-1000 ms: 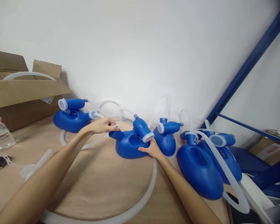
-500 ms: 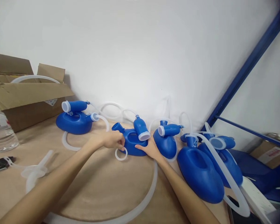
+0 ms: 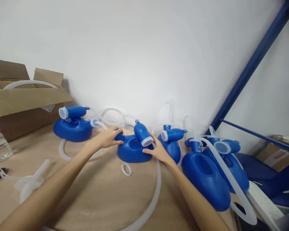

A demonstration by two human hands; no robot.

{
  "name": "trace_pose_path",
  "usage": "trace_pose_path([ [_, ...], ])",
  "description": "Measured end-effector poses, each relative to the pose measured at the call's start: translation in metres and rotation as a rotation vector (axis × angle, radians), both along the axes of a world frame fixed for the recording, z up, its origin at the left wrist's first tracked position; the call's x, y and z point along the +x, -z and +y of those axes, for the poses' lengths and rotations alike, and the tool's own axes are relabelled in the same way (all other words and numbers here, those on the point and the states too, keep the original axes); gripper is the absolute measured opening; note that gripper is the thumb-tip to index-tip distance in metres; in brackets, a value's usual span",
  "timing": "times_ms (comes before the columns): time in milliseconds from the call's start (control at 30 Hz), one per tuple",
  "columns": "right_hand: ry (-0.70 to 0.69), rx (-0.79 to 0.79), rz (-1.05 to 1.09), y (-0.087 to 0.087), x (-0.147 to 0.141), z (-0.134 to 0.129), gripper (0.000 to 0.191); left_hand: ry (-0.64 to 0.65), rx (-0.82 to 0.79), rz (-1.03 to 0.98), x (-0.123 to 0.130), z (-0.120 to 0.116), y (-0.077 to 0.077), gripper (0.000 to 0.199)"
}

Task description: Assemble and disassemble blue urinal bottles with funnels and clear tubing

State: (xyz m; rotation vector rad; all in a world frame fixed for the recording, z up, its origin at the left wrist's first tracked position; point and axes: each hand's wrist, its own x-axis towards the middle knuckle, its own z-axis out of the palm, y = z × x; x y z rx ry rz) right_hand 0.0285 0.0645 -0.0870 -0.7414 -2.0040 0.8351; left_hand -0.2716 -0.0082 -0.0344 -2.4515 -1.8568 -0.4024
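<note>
- Currently in hand: one blue bottle (image 3: 127,155), resting on the surface (image 3: 106,192) before you, small blue flask (image 3: 141,132) slanting across its right end.
- Grip, right: your right hand (image 3: 159,151), clamped on the bottle's right end, thumb in front.
- Grip, left: your left hand (image 3: 108,138), at the bottle's neck (image 3: 119,138); whether its fingers are pressed together on it, you cannot tell.
- Done, apparently: flask in place; white ring (image 3: 127,174) off the bottle, lying just in front.
- Outstanding, by judgement: the neck, where no white cap or tube shows, though your fingers hide part of it.
- To the left: second blue bottle (image 3: 72,132), white cap (image 3: 93,123) and tube fitted, seemingly complete.
- Nearer you, left: loose cap-and-tube piece (image 3: 30,183), unfitted.
- To the right: three more blue bottles (image 3: 204,179), the foremost tubed, judged further along.
- Far left: cardboard box (image 3: 29,123).
</note>
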Motion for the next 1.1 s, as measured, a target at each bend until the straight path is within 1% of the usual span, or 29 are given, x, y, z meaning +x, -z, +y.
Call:
trace_pose_path([
  [100,0.11,-0.002,0.17,-0.005,-0.01,-0.006,0.082,-0.052,-0.002,0.045,0.005,0.001,0.0,0.047],
  [167,0.172,-0.008,0.183,-0.008,-0.018,-0.011,0.069,-0.094,-0.005,0.076,0.007,0.0,-0.003,0.047],
  [233,0.192,-0.014,0.164,-0.011,-0.024,-0.016,0.057,-0.125,-0.01,0.104,0.009,-0.002,-0.007,0.045],
  [300,0.192,-0.026,0.154,-0.014,-0.029,-0.021,0.048,-0.141,-0.015,0.128,0.009,-0.003,-0.009,0.043],
  [367,0.175,-0.071,0.15,-0.016,-0.031,-0.025,0.049,-0.144,-0.021,0.143,0.009,-0.005,-0.011,0.041],
  [467,0.155,-0.134,0.126,-0.018,-0.034,-0.03,0.059,-0.135,-0.025,0.149,0.012,-0.011,-0.015,0.043],
  [533,0.183,-0.099,0.1,-0.019,-0.036,-0.033,0.058,-0.129,-0.003,0.14,0.02,-0.016,-0.019,0.056],
  [600,0.205,-0.032,0.084,-0.02,-0.036,-0.034,0.051,-0.11,0.059,0.128,0.034,-0.021,-0.021,0.079],
  [667,0.182,0.004,0.083,-0.02,-0.035,-0.033,0.044,-0.094,0.136,0.112,0.052,-0.022,-0.02,0.099],
  [700,0.155,0.006,0.083,-0.02,-0.035,-0.033,0.042,-0.092,0.165,0.104,0.061,-0.021,-0.017,0.105],
  [733,0.126,0.002,0.081,-0.02,-0.034,-0.032,0.041,-0.097,0.185,0.095,0.07,-0.018,-0.014,0.106],
  [800,0.083,-0.013,0.073,-0.019,-0.033,-0.029,0.038,-0.133,0.198,0.092,0.083,-0.011,-0.005,0.098],
  [900,0.052,-0.04,0.057,-0.018,-0.032,-0.025,0.036,-0.195,0.215,0.111,0.092,-0.001,0.005,0.084],
  [967,0.045,-0.061,0.048,-0.017,-0.032,-0.022,0.037,-0.22,0.228,0.13,0.092,0.003,0.007,0.082],
  [1100,0.039,-0.077,0.067,-0.014,-0.031,-0.019,0.04,-0.236,0.236,0.168,0.09,0.003,0.005,0.082],
])
